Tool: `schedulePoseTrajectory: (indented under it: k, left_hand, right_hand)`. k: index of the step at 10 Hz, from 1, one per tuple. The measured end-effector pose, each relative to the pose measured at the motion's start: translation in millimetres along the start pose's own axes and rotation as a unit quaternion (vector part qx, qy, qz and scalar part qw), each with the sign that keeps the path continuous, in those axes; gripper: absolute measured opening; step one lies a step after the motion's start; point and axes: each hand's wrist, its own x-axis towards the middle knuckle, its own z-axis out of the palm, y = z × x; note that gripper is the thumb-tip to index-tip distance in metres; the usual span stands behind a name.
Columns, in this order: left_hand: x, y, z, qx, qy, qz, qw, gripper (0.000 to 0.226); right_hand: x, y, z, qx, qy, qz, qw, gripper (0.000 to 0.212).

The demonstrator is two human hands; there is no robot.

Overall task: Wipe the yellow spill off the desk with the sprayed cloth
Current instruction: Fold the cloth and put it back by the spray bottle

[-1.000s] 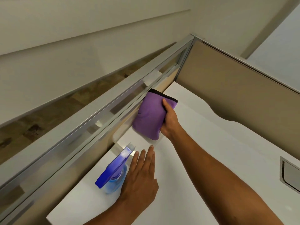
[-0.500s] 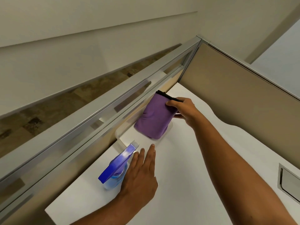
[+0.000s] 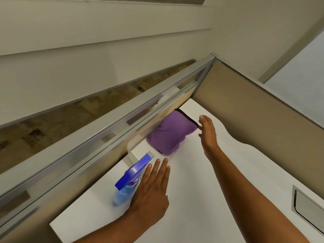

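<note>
A folded purple cloth (image 3: 171,133) with a black edge lies in a clear shallow tray (image 3: 130,149) at the desk's far edge, against the partition. My right hand (image 3: 208,134) hovers just right of the cloth, fingers apart and holding nothing. My left hand (image 3: 152,188) rests flat on the white desk (image 3: 196,193), fingers spread, beside a blue spray bottle (image 3: 128,181) that stands to its left. No yellow spill shows on the visible desk.
A glass-and-metal partition (image 3: 105,130) runs along the desk's left side, and a tan fabric panel (image 3: 254,120) closes the far right. A grey cable hatch (image 3: 308,207) is set into the desk at the right edge.
My right hand has let go of the purple cloth, which now rests in the tray, and has opened beside it. My left hand stays flat by the bottle.
</note>
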Motion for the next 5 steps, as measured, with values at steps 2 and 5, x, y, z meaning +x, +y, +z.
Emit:
schedulePoseTrajectory:
  k: [2,5]
  left_hand:
    - [-60,0,-4,-0.042,0.116,0.108,0.987,0.083]
    - [-126,-34,6,-0.216,0.26,-0.033,0.941,0.042]
  right_hand:
    - [-114,13,-5,-0.197,-0.058,-0.309,0.929,0.043]
    - [-186,7,42,-0.176,-0.315,-0.273,0.892,0.068]
